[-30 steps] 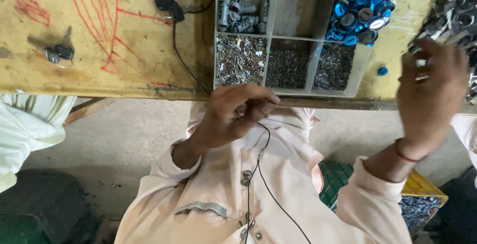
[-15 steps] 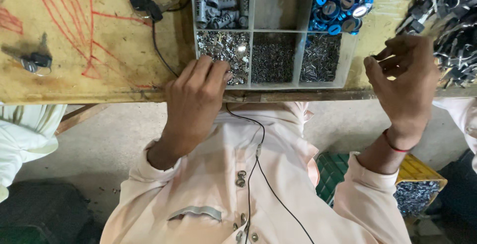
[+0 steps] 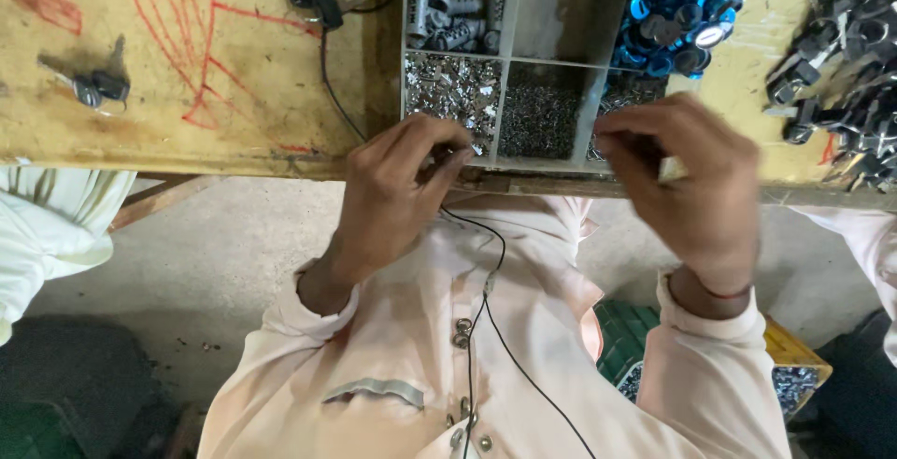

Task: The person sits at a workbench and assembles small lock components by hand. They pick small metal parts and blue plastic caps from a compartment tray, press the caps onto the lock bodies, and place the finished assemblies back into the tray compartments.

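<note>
**Both hands curled over the near edge of a parts tray**

Closely above the front rim of the divided parts tray (image 3: pixel 505 57), the left hand (image 3: pixel 397 188) is held with its fingers (image 3: pixel 425 141) bent inward and drawn together, thumb against fingertips, at the near edge of the compartment filled with small silvery metal pieces (image 3: pixel 450 85). Something small seems to be pinched there, but it is hidden by the fingers, so what is held cannot be told, nor which way it points.

The right hand (image 3: pixel 696 188) is kept just beside the tray's right front corner, fingers curled down and the fingertips (image 3: pixel 617 137) gathered narrowly over the compartment of dark small parts (image 3: pixel 624 95). Whether anything is gripped cannot be told from this view.

The tray is set on a worn yellowish workbench (image 3: pixel 234 123), its long side running across the view along the bench's near edge. Fine dark screws (image 3: pixel 542 109) are seen in the middle front compartment, between the two hands. Grey cylindrical pieces (image 3: pixel 448 6) are lying in the rear left compartment at mixed angles, and blue round caps (image 3: pixel 677 11) are heaped at the rear right. Black metal clips (image 3: pixel 841 76) are piled well to the right of the tray. A thin black cable (image 3: pixel 486 300) is seen running down the light shirt from the bench.
</note>
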The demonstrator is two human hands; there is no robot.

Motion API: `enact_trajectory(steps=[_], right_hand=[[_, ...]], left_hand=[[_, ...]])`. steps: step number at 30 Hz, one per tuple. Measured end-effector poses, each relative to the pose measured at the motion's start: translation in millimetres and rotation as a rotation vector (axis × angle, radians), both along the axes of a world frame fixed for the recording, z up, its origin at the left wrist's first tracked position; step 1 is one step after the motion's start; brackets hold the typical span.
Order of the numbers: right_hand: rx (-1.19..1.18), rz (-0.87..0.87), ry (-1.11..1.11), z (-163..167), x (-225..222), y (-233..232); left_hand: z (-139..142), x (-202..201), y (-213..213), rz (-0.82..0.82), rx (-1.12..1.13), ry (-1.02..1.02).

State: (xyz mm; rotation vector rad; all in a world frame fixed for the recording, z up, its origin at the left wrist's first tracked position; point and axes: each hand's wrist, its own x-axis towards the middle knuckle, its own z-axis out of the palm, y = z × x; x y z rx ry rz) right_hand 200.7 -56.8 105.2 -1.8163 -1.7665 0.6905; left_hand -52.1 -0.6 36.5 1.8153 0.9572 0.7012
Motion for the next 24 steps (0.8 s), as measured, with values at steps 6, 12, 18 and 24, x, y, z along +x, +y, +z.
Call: enact_trajectory(steps=[6,12,18,24], right_hand=[[-0.116,0.344,-0.430,-44,-27,20],[-0.198,0.354,-0.443,-42,-18,16],[-0.203,0.280,-0.419,-41,-24,17],[-0.194,0.239,-0.337,-39,-23,12]], left_hand=[[-12,14,3,-0.009,-0.066,-0.206],[-15,19,2,0.052,-0.137,-0.227],[-17,19,0,0.031,-0.078,-0.288],[-15,23,-5,0.039,-0.165,-0.314]])
